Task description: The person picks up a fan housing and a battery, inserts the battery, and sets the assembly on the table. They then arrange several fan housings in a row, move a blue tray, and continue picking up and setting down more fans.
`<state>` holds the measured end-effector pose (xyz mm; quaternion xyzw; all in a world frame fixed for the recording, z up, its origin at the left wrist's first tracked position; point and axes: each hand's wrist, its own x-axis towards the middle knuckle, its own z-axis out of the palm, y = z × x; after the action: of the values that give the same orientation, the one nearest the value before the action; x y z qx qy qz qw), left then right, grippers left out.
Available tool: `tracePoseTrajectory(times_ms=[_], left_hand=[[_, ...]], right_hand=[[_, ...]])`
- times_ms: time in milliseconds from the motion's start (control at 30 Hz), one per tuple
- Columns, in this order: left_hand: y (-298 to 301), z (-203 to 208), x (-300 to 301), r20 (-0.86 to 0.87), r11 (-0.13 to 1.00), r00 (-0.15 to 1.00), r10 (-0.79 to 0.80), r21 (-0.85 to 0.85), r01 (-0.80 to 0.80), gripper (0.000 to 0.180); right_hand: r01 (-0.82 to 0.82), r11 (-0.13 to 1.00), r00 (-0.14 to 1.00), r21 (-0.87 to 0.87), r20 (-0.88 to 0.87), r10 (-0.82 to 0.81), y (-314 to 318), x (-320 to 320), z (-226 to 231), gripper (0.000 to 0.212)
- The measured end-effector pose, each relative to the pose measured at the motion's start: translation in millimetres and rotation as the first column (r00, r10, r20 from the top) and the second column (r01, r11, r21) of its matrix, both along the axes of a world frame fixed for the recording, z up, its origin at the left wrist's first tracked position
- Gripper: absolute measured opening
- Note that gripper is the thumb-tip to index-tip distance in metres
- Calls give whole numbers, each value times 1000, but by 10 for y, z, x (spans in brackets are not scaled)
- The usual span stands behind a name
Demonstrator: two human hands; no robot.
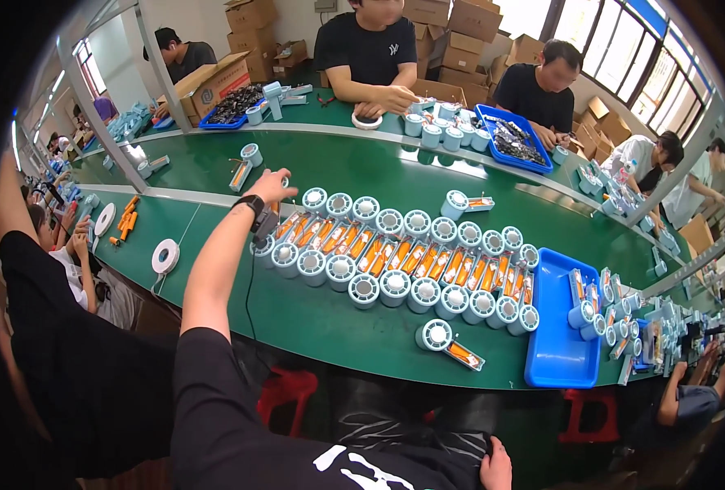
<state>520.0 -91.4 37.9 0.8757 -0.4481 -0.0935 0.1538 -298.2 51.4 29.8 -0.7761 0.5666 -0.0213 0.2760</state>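
My left arm reaches to the left end of a double row of light-blue handheld fans [395, 282], which lie with their housings open and orange parts and wires showing. My left hand [274, 187] is curled around the round head of a light-blue fan [285, 182] there, most of it hidden by the fingers. A dark band and a small black box with a cable [266, 224] sit at that wrist. Low by my lap rests my right hand [497, 467], off the table, its fingers mostly hidden. One separate open fan [437, 335] lies nearer to me.
A blue tray [562, 359] holding some fans stands to the right. More single fans lie at the far side [457, 204] and far left [250, 155]. White rolls [165, 256] and orange cylinders [127, 220] are leftward. Several people work around the green table [362, 163].
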Motion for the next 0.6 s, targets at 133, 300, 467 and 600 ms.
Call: tracePoseTrajectory(times_ms=[133,300,467,600], left_hand=[[348,106,151,-55,998,998,-20,-56,17,78],[449,221,45,-400,965,879,-261,-96,243,71],[478,283,-316,-667,984,736,-118,-176,-1,61],[547,37,-270,-608,956,788,-94,-275,-98,51]], right_hand=[[-13,1000,999,9,50,12,36,-61,-98,48],[16,1000,999,10,30,-16,32,-26,-67,49],[12,1000,1000,26,-7,-12,-48,23,-13,50],[-6,999,1000,45,16,5,-93,55,-62,49]])
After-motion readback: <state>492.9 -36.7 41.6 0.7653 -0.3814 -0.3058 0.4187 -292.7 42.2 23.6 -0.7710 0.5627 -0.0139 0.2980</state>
